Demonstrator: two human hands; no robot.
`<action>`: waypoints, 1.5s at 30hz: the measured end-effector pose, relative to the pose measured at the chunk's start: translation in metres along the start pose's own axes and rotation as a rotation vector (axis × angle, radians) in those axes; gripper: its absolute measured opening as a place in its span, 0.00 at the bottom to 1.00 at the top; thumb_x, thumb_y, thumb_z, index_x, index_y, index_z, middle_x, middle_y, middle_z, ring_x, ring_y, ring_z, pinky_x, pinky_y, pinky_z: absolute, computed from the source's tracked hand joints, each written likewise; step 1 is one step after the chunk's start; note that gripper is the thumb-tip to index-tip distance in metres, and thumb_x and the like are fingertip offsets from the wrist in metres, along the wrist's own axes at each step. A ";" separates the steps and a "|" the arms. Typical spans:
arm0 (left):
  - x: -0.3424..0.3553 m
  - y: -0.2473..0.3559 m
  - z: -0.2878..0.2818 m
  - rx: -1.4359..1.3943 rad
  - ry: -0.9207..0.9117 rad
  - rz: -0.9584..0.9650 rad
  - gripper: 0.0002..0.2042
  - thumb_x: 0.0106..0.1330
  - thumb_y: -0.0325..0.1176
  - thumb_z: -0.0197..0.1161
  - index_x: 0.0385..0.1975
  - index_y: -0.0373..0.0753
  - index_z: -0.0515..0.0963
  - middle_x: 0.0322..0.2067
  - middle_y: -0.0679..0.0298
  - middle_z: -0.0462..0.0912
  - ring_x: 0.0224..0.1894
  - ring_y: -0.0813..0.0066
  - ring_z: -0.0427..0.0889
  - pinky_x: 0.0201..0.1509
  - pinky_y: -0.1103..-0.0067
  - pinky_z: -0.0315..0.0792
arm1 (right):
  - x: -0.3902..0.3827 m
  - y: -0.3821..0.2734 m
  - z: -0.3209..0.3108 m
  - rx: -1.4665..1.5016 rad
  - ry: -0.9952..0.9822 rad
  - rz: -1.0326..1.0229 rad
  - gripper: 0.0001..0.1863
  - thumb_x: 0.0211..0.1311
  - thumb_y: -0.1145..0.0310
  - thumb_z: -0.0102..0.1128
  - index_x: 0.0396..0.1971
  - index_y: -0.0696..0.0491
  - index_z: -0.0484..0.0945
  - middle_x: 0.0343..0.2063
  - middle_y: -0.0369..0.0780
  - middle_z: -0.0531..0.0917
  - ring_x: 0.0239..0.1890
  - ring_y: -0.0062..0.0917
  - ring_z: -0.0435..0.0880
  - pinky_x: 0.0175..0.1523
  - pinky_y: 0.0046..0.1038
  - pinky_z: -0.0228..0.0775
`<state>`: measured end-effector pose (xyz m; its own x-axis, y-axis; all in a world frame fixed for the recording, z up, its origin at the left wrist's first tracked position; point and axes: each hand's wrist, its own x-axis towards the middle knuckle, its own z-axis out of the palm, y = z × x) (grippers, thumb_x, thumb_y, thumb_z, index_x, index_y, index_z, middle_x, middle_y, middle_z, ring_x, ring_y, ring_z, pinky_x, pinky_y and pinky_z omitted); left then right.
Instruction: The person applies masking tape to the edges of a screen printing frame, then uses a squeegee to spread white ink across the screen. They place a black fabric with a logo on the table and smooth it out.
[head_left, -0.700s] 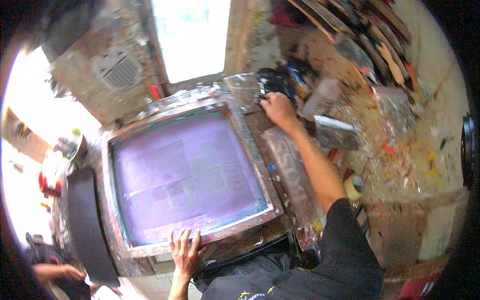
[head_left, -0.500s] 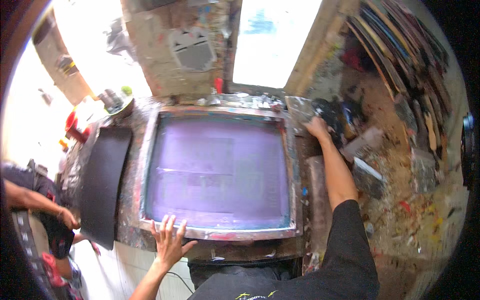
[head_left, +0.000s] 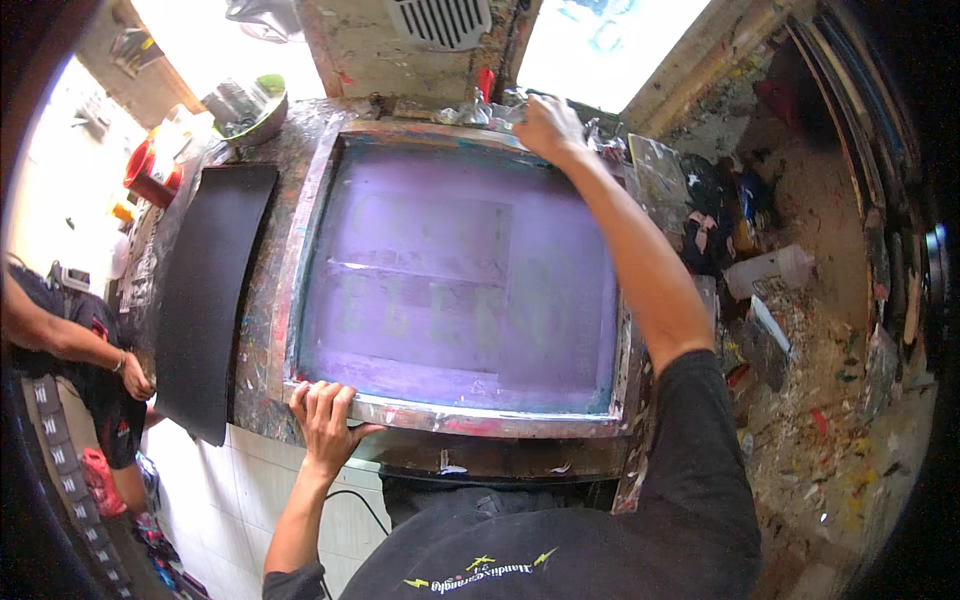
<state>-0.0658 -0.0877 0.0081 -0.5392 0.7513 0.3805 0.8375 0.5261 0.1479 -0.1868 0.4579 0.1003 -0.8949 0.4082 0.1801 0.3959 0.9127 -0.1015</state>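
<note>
A silk-screen printing frame [head_left: 295,262] lies in front of me, its wooden border stained with paint. The purple mesh [head_left: 430,300] inside it carries faint pale shapes and letter-like marks. My left hand [head_left: 325,425] has its fingers hooked over the frame's near left border, with the thumb against the outer side. Past the far border, my right hand [head_left: 550,130] reaches among crumpled, shiny wrappings [head_left: 485,114] on the back ledge. Blur hides its fingers and anything between them. My right forearm passes over the frame's far right corner.
Left of the frame lies a black curved sheet [head_left: 210,300], with a red container [head_left: 155,172] and a green bowl [head_left: 262,125] beyond it. Another person's hand [head_left: 135,378] is near the sheet. A clear plastic cup [head_left: 770,270] and scraps lie right; boards [head_left: 850,120] lean there.
My right hand has moved leftward from the items at the far right to the ledge behind the frame. My left hand's spread fingers have curled over the near border.
</note>
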 end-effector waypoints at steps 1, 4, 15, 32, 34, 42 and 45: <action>-0.003 -0.001 0.002 0.012 -0.004 -0.011 0.37 0.58 0.73 0.58 0.45 0.39 0.77 0.43 0.61 0.78 0.53 0.60 0.75 0.69 0.53 0.55 | 0.003 -0.009 0.009 -0.014 -0.024 0.028 0.25 0.56 0.57 0.63 0.47 0.61 0.83 0.42 0.55 0.87 0.50 0.47 0.85 0.57 0.46 0.76; -0.002 0.001 0.003 0.042 -0.006 -0.037 0.38 0.58 0.75 0.55 0.46 0.40 0.77 0.46 0.61 0.78 0.57 0.59 0.75 0.71 0.50 0.52 | 0.003 -0.022 0.022 0.018 -0.055 0.143 0.20 0.59 0.57 0.62 0.39 0.59 0.88 0.46 0.53 0.86 0.55 0.50 0.81 0.58 0.45 0.76; -0.002 0.000 0.001 0.120 -0.001 0.000 0.40 0.61 0.77 0.48 0.48 0.40 0.77 0.49 0.62 0.79 0.62 0.57 0.73 0.75 0.46 0.46 | -0.044 -0.037 0.062 -0.012 0.298 0.236 0.43 0.66 0.34 0.56 0.59 0.63 0.76 0.67 0.55 0.65 0.71 0.47 0.60 0.71 0.59 0.47; -0.012 0.003 0.002 0.190 0.032 -0.124 0.38 0.58 0.80 0.48 0.44 0.48 0.80 0.50 0.63 0.79 0.64 0.64 0.74 0.72 0.45 0.43 | 0.028 0.023 0.056 0.225 -0.044 0.303 0.30 0.70 0.43 0.54 0.41 0.58 0.87 0.44 0.55 0.87 0.53 0.51 0.84 0.61 0.48 0.71; -0.014 0.005 0.001 0.177 0.005 -0.118 0.39 0.58 0.80 0.48 0.44 0.48 0.80 0.50 0.63 0.79 0.64 0.63 0.73 0.72 0.45 0.43 | 0.025 0.022 0.070 0.360 0.037 0.362 0.29 0.70 0.44 0.54 0.44 0.58 0.87 0.46 0.56 0.86 0.54 0.52 0.84 0.61 0.47 0.71; -0.011 0.003 0.002 0.170 -0.005 -0.102 0.39 0.57 0.80 0.51 0.45 0.47 0.81 0.48 0.63 0.78 0.63 0.63 0.72 0.72 0.44 0.44 | 0.039 0.019 0.057 0.142 -0.088 0.080 0.18 0.67 0.60 0.56 0.41 0.59 0.86 0.45 0.55 0.86 0.53 0.52 0.84 0.59 0.50 0.73; -0.008 0.002 0.002 0.140 -0.019 -0.089 0.39 0.56 0.80 0.52 0.45 0.47 0.81 0.48 0.64 0.78 0.62 0.63 0.73 0.72 0.44 0.44 | 0.061 0.023 0.071 0.146 -0.112 0.083 0.19 0.67 0.59 0.58 0.35 0.61 0.87 0.41 0.56 0.86 0.49 0.52 0.86 0.57 0.48 0.75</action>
<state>-0.0600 -0.0917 0.0037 -0.6133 0.7060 0.3542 0.7664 0.6403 0.0508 -0.2469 0.5029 0.0397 -0.8808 0.4701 0.0558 0.4428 0.8599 -0.2540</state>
